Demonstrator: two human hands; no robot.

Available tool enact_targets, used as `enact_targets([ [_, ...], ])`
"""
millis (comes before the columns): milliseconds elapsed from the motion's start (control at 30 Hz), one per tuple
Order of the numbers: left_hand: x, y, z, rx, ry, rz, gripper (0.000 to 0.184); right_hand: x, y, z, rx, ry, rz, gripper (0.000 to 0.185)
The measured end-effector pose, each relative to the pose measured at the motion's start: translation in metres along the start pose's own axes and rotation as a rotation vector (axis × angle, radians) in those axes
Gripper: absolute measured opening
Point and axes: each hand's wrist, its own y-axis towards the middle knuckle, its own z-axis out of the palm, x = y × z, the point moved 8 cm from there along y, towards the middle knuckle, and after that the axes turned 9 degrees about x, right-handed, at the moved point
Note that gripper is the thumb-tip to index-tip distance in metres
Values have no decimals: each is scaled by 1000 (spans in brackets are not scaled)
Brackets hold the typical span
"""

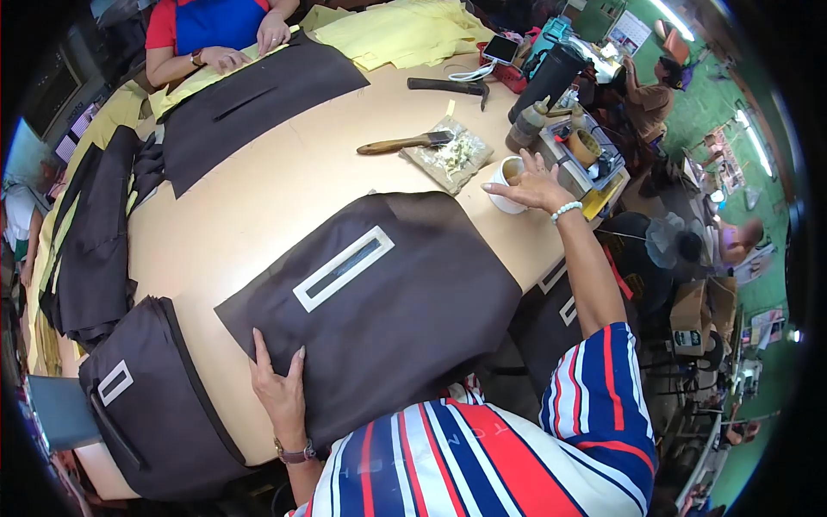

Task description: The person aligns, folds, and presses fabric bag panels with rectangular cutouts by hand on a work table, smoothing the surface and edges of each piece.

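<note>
Striped shirt (482, 457); left grip (280, 395) splayed on smooth dark fabric (405, 289); right grip (537, 187) spread at round white cup (508, 206).

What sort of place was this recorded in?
Probably a fabric or leather-goods workshop: dark cut panels, yellow sheets and a hammer lie on the worktable.

A dark brown fabric panel (422, 302) lies slantwise on the counter (250, 198), its near side overhanging; a pale rectangular frame (306, 298) on it borders a narrow dark centre. Beyond its far right side stands a white cup (506, 205).
</note>
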Motion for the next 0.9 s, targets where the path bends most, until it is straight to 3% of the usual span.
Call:
enact_targets([
  [233,2,-1,1,-95,74,127,68,-22,-5,-39,-135,196,-86,71],
  [300,5,-1,2,-68,38,82,68,-37,-15,-74,-342,366,-239,65],
  [400,8,1,4,-14,5,10,68,-28,-62,-121,-483,751,-440,64],
  [533,6,1,3,-72,-39,115,68,28,-123,-144,-627,795,-587,67],
  [567,14,2,6,-26,-11,28,67,58,-141,-144,-660,754,-744,61],
  [633,13,2,6,0,-54,27,68,109,-157,-117,-508,787,-989,35],
  [667,12,3,6,14,-75,30,69,132,-153,-90,-300,836,-950,28],
  [700,10,3,4,-5,-28,67,69,158,-157,-70,-315,580,-917,31],
  [767,13,4,5,22,-70,20,69,187,-142,-18,-154,737,-944,43],
  [900,6,3,2,-34,-14,116,68,197,-102,53,-178,625,-779,53],
])
